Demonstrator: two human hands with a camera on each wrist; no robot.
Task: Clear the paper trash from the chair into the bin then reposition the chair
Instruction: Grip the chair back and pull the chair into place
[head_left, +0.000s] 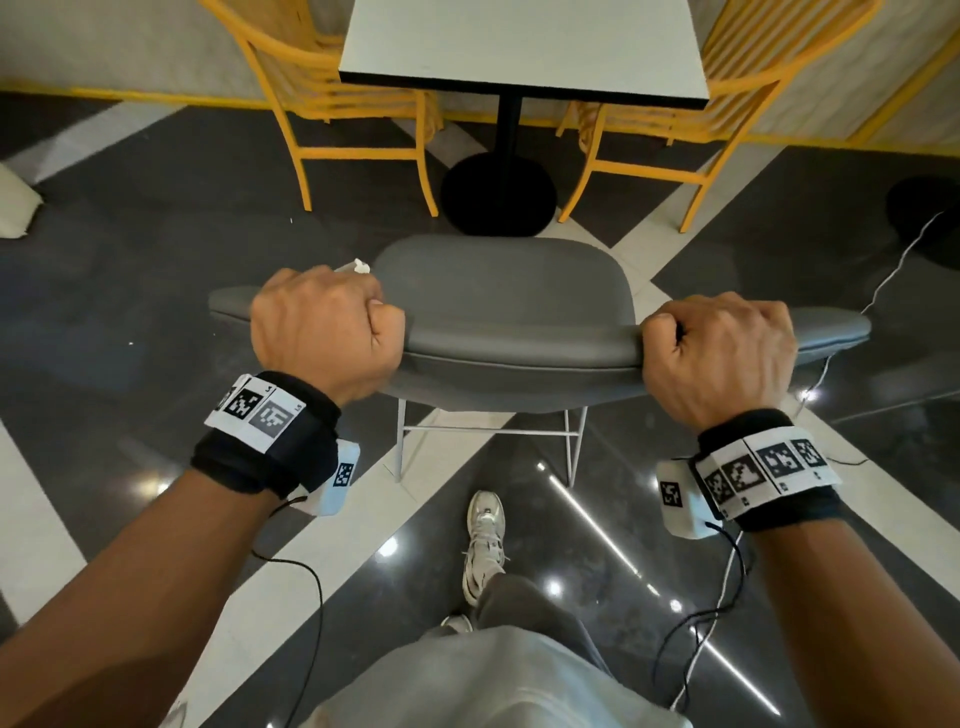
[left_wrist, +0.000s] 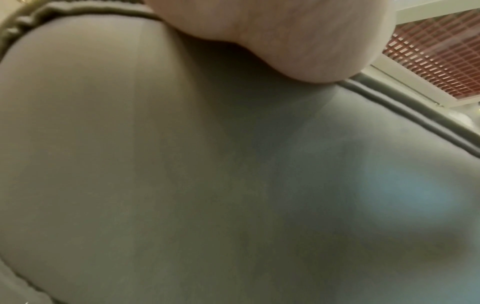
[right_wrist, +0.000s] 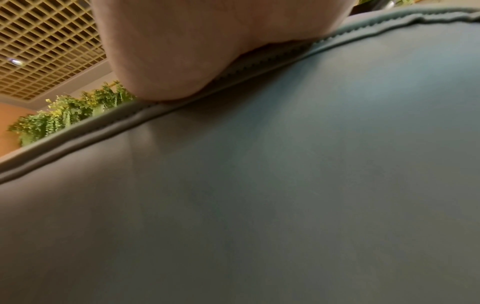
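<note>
- Step in hand, by my reading: the chair-repositioning part. No bin shows in any view.
- Grey padded chair with curved upholstered backrest and thin white metal legs (head_left: 498, 291) stands on the glossy dark-and-white tiled floor (head_left: 130, 249), seat facing the white square pedestal bench (head_left: 519, 47), near it but not tucked under.
- Left hand (head_left: 324, 332): grip closed over the left part of the backrest's top edge, fingers curled round it. A small scrap of white paper (head_left: 357, 267) pokes out just beyond the knuckles; whether it is pinched in the fingers or lying behind them, cannot tell.
- Right hand (head_left: 719, 353): grip closed round the right part of the same edge.
- Both wrist views are filled by grey upholstery and its piped seam, palm pressed against it; consistent with a firm two-handed hold.
- Seat surface that shows carries no paper; the part under the backrest is hidden.
- Two yellow wooden slat-back chairs (head_left: 332, 88) flank the bench on its far side.
- Next move, as judged: push or lift evenly with both hands, straight toward the bench; keep the legs clear of the black round pedestal base (head_left: 498, 195) and of the white cable (head_left: 898, 265) on the floor at right.
- If the scrap is trash, it wants binning first.
</note>
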